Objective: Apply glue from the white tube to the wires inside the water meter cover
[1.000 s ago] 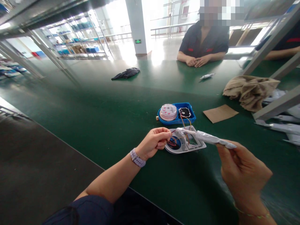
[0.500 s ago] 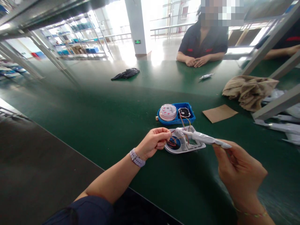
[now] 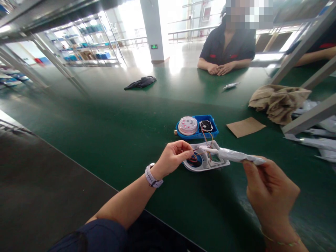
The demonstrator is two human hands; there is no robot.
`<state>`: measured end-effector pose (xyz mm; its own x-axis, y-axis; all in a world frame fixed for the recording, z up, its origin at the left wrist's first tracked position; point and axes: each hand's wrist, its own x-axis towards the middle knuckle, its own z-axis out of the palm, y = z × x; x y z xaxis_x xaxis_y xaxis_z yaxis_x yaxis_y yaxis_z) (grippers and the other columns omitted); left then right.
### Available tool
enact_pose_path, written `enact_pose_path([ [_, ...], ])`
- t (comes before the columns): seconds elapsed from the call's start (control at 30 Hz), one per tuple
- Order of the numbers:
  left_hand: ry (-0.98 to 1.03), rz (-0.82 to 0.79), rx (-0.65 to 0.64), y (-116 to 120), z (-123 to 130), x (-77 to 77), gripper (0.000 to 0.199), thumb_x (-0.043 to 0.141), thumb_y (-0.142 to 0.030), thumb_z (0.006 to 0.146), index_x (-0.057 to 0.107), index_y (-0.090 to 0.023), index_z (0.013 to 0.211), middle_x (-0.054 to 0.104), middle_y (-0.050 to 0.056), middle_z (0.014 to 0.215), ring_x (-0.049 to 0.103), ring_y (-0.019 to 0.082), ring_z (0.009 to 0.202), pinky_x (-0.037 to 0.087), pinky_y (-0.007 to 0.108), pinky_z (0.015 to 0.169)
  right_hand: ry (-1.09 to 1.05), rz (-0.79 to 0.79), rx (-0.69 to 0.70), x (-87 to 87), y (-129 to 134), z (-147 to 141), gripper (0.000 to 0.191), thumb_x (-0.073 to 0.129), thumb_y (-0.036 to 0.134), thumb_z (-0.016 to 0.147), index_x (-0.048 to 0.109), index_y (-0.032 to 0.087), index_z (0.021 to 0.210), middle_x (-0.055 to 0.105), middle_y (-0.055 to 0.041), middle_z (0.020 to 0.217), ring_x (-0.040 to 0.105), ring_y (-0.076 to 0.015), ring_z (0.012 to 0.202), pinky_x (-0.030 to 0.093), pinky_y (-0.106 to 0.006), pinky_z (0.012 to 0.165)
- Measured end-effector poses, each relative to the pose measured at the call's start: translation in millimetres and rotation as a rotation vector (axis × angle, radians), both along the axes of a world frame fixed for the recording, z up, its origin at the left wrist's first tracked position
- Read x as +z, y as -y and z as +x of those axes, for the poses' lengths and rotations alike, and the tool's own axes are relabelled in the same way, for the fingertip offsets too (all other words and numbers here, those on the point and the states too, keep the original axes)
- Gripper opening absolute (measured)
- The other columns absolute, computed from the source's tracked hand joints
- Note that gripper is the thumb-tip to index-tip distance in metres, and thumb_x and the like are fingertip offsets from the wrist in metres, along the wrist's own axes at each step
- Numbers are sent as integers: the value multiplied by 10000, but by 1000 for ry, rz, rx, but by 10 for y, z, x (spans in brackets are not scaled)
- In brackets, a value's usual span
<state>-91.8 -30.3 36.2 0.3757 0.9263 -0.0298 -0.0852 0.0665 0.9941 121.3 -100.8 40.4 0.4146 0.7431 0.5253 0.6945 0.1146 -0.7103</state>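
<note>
My left hand (image 3: 173, 158) hangs just above a white plastic meter cover (image 3: 222, 162), its fingertips pinched on thin coloured wires (image 3: 206, 139). These wires run across to a blue meter housing (image 3: 211, 131), which holds a round dial with a clear top (image 3: 187, 126) and a small black part. My right hand (image 3: 271, 192) is shut on a silver foil-wrapped tube (image 3: 236, 155). The tube's narrow white tip reaches over the cover, close to the wires. Whether the tip touches anything is hidden from this angle.
All this lies on a green bench top. Nearby are a brown paper sheet (image 3: 246, 127), a beige cloth (image 3: 279, 104), a dark cloth (image 3: 140, 82) and a small tube (image 3: 231, 85). Several silver tubes (image 3: 312, 142) lie at right beneath a metal rack frame. A person (image 3: 227, 49) sits opposite.
The silver tube now lies more level, with its tip end pushed a little to the right. My left wrist has turned, bringing the watch face into view, and that hand has risen slightly.
</note>
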Motion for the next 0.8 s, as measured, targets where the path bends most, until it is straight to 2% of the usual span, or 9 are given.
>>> enact_pose_path([
  [0.1, -55, 73, 0, 7, 1, 15, 108, 690, -230, 785, 641, -134, 796, 655, 16, 726, 595, 101, 639, 473, 205, 602, 5, -16, 21, -2, -5, 24, 214, 622, 390, 836, 684, 186, 826, 508, 32, 524, 383, -95, 415, 291, -252, 409],
  [0.27, -150, 163, 6, 17, -14, 15, 131, 668, -267, 815, 628, -142, 810, 634, 4, 704, 548, 87, 580, 438, 197, 544, -36, -54, 22, -8, -12, 79, 265, 623, 432, 826, 689, 177, 855, 512, 35, 504, 386, -93, 399, 270, -242, 379],
  [0.47, -165, 197, 9, 17, -12, 17, 114, 660, -253, 823, 624, -145, 812, 642, 6, 720, 541, 76, 572, 423, 180, 524, -58, -91, 48, 31, -19, 82, 244, 624, 419, 824, 688, 184, 841, 551, 24, 529, 419, -96, 412, 297, -231, 379],
  [0.6, -191, 220, 3, 21, -21, 5, 136, 655, -280, 831, 629, -147, 826, 625, 3, 711, 504, 74, 552, 399, 188, 507, -101, -84, 72, 34, -32, 104, 257, 630, 425, 816, 692, 177, 843, 611, 0, 575, 495, -113, 444, 355, -227, 390],
  [0.8, -237, 246, 18, 22, -33, -9, 145, 648, -294, 837, 624, -151, 837, 600, -2, 696, 490, 83, 555, 381, 201, 504, -93, -107, 101, 70, -57, 115, 195, 657, 362, 794, 703, 175, 822, 651, -22, 590, 553, -127, 445, 390, -217, 380],
])
